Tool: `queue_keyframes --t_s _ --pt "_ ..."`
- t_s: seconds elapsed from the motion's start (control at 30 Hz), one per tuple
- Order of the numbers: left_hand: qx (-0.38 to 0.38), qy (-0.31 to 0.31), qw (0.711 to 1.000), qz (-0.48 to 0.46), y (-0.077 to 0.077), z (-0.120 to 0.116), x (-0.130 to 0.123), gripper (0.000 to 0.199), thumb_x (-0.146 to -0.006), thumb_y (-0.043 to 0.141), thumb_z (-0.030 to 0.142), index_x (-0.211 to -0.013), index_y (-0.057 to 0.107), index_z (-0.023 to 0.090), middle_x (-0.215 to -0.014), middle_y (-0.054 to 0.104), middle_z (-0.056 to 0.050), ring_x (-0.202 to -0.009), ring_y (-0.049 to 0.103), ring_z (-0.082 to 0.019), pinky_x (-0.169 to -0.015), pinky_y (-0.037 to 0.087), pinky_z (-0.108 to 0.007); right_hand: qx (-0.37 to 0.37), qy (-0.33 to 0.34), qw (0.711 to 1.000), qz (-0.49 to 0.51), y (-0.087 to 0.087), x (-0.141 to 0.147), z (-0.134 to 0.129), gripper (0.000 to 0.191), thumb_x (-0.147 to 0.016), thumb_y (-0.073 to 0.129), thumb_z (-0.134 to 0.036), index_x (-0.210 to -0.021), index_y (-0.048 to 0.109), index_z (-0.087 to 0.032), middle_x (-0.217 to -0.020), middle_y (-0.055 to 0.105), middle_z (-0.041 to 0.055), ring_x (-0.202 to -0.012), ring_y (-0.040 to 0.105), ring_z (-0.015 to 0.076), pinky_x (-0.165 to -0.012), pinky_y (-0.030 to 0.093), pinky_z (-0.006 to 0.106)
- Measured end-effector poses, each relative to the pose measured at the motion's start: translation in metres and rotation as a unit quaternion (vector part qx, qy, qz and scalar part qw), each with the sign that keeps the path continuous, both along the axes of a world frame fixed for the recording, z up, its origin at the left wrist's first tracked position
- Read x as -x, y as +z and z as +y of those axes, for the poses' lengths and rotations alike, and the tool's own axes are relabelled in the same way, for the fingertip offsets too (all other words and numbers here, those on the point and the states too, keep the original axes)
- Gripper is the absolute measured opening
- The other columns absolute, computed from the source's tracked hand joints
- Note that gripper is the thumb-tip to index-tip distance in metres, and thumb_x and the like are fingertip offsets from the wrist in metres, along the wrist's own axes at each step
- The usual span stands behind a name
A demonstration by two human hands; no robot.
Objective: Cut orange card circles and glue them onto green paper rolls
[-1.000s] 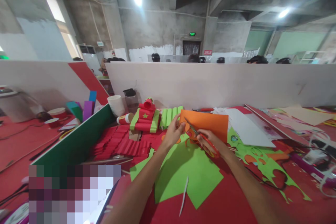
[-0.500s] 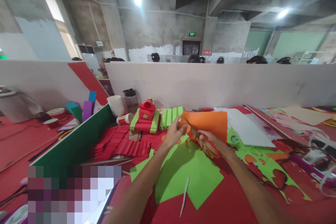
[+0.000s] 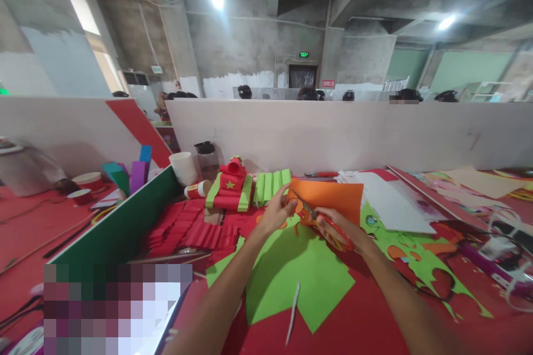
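Note:
An orange paper sheet [image 3: 341, 199] is held up over the table, its left edge pinched by my left hand [image 3: 278, 212]. My right hand [image 3: 335, 224] grips a pair of scissors [image 3: 343, 238] with red and yellow handles. The scissor blades lie at the sheet's left part, close to the left fingers, where a curved edge is cut. Cut orange paper pieces [image 3: 280, 222] lie beneath the left hand. Below both hands are green paper sheets [image 3: 300, 272] with a thin white strip [image 3: 293, 310] on top.
Folded red paper strips [image 3: 195, 224] and a red-green paper model [image 3: 230, 184] with a star stand left of rolled green paper [image 3: 272, 186]. Green paper scraps [image 3: 420, 260] and white sheets [image 3: 393, 199] lie right. A white partition [image 3: 333, 133] closes the back; a green board [image 3: 120, 211] borders the left.
The orange sheet has flattened, and its right edge has tilted slightly. The scissor handles have turned a little in my right hand. My left hand stays nearly in place.

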State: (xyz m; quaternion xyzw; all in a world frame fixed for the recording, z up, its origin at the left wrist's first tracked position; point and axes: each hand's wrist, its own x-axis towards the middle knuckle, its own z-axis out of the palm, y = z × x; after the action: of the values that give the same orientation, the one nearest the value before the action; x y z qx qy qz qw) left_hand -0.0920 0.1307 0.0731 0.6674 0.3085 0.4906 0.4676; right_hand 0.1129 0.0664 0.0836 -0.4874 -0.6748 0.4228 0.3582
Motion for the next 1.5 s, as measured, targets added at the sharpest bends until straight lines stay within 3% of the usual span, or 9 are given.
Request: queue_keyframes --t_s 0.1,0.33,0.57,0.87,1.03,1.3,1.5 --pt "0.006 -0.005 1.0 -0.005 -0.001 0.001 0.0 0.071 -0.083 0.066 0.041 -0.145 0.04 0.017 -0.066 0.053 0.004 -0.058 0.049 -0.01 -0.059 0.042 -0.024 -0.011 -0.005 1.0 0.0 -0.001 0.0 0.001 0.056 -0.078 0.053 -0.076 -0.083 0.057 -0.021 -0.06 0.051 -0.0021 -0.049 0.046 0.0133 -0.05 0.042 0.026" --pt "0.021 0.01 1.0 0.0 0.002 -0.001 0.0 0.067 -0.084 0.064 0.036 -0.143 0.041 0.016 -0.064 0.053 0.005 -0.057 0.05 -0.01 -0.06 0.042 -0.024 0.006 0.059 0.998 0.027 -0.009 -0.002 0.014 0.052 -0.082 0.058 -0.069 -0.089 0.055 -0.018 -0.057 0.047 -0.0056 -0.041 0.036 0.0069 -0.041 0.029 0.02" --pt "0.047 0.003 0.998 -0.028 0.004 -0.003 -0.003 0.071 -0.078 0.073 0.036 -0.139 0.042 0.016 -0.071 0.06 0.002 -0.062 0.057 -0.012 -0.063 0.046 -0.025 -0.014 0.043 0.999 0.019 -0.011 -0.002 0.017 0.049 -0.081 0.06 -0.067 -0.087 0.057 -0.018 -0.059 0.05 -0.0033 -0.048 0.045 0.0108 -0.044 0.036 0.021" --pt "0.091 0.035 0.986 -0.136 0.004 -0.009 -0.011 0.068 -0.069 0.081 0.043 -0.123 0.05 0.018 -0.09 0.069 -0.005 -0.078 0.067 -0.018 -0.075 0.056 -0.032 -0.039 0.02 0.999 0.019 -0.013 0.005 0.016 0.05 -0.082 0.059 -0.067 -0.088 0.056 -0.018 -0.057 0.046 -0.0051 -0.044 0.04 0.0091 -0.042 0.033 0.021" --pt "0.057 0.056 0.986 -0.144 0.001 -0.007 -0.014 0.068 -0.072 0.077 0.051 -0.125 0.05 0.018 -0.076 0.068 -0.001 -0.071 0.065 -0.016 -0.069 0.052 -0.027 -0.057 0.017 0.998 0.021 -0.022 0.005 0.023 0.047 -0.083 0.059 -0.066 -0.087 0.057 -0.018 -0.06 0.05 -0.0031 -0.047 0.042 0.0099 -0.044 0.036 0.021" --pt "0.003 0.108 0.99 -0.095 -0.001 -0.002 -0.013 0.068 -0.079 0.07 0.051 -0.133 0.053 0.013 -0.059 0.055 0.004 -0.057 0.052 -0.011 -0.057 0.042 -0.022 0.008 -0.003 0.998 0.066 -0.034 0.008 0.027 0.055 -0.08 0.058 -0.071 -0.1 0.057 -0.02 -0.06 0.047 -0.0054 -0.043 0.038 0.0078 -0.041 0.031 0.02" --pt "-0.005 0.096 0.991 -0.09 0.002 -0.001 -0.009 0.069 -0.077 0.072 0.05 -0.133 0.057 0.012 -0.055 0.049 0.006 -0.053 0.047 -0.01 -0.053 0.037 -0.022 0.032 0.01 0.998 0.057 -0.036 0.006 0.03 0.062 -0.08 0.054 -0.075 -0.106 0.055 -0.019 -0.062 0.046 -0.0055 -0.044 0.038 0.0081 -0.043 0.033 0.021"
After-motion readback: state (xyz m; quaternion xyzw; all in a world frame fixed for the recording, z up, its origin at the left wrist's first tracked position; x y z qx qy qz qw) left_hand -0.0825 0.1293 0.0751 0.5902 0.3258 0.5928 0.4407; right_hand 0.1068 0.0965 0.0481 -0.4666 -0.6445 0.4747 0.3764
